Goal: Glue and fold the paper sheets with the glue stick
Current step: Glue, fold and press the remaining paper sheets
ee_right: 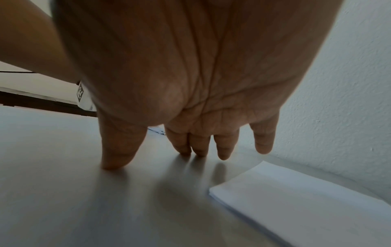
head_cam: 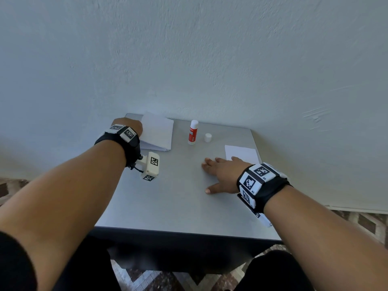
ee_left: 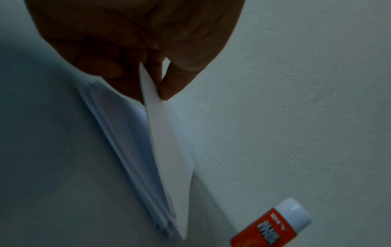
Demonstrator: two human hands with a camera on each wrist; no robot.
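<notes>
"GLUE STICK" on the red glue stick [ee_left: 273,224] label

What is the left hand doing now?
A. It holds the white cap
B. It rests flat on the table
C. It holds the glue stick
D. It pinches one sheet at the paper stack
D: the left hand pinches a sheet lifted off the paper stack; the glue stick stands apart.

You've got one glue stick [head_cam: 193,132], one loose cap [head_cam: 207,137], one paper stack [head_cam: 157,133], one folded sheet [head_cam: 241,153], two hands.
</notes>
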